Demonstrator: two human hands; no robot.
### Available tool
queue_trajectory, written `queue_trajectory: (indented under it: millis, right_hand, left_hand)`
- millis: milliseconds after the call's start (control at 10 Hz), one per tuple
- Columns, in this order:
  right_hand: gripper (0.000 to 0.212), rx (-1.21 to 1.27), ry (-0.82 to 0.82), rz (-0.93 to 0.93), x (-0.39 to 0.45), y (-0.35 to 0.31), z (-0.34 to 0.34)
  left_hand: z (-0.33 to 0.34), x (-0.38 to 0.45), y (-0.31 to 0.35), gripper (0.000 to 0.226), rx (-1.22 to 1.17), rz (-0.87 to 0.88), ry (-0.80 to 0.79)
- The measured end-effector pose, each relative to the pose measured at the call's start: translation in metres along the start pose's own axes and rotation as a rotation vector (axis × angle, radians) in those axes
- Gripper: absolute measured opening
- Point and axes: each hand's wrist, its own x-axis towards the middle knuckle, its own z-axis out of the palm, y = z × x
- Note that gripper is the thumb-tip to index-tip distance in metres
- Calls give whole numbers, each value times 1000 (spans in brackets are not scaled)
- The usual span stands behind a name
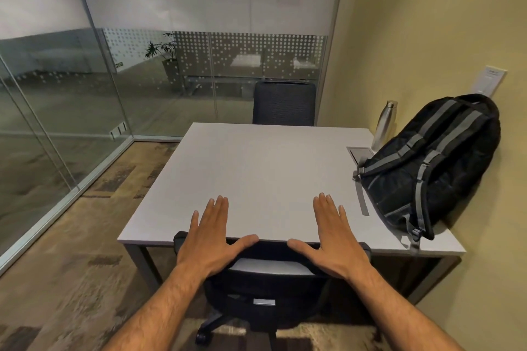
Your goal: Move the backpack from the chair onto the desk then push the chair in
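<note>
The black backpack (433, 168) with grey straps lies on the right side of the grey desk (256, 174), leaning against the yellow wall. The black office chair (268, 288) stands tucked at the desk's near edge, its backrest top right under the tabletop edge. My left hand (212, 239) and my right hand (332, 239) hover flat with fingers spread above the chair's backrest and the desk edge. Both palms face down and hold nothing. Whether they touch the backrest is unclear.
A steel water bottle (385, 125) stands behind the backpack by a cable port (360, 154) in the desk. A second dark chair (284, 102) sits at the far side. Glass walls (85, 94) enclose the left and back; patterned carpet (71, 265) covers the floor at left.
</note>
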Motion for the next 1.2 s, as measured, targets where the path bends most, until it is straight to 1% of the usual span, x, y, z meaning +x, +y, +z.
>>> queue_trajectory:
  millis: [300,800,1000,1100,1200]
  right_hand:
    - [127,7,-14,16,-2,-9,1]
    - [126,-13,-23,14,-5,-2,-3]
    - [122,-13,6,-5,-7,0,-5]
    - [117,15,43,-8,-11,1,-12]
    - [109,136,150,9,-11,-10,-28]
  left_hand:
    - [-5,1,-7,132,0,6,-10]
    - [-7,-12,9,132,13,14,-16]
    - [-8,-16,13,129,-4,39,30]
    - [-11,-20,14,128,-32,59,50]
    - [-18,-22,19,125,-24,90,78]
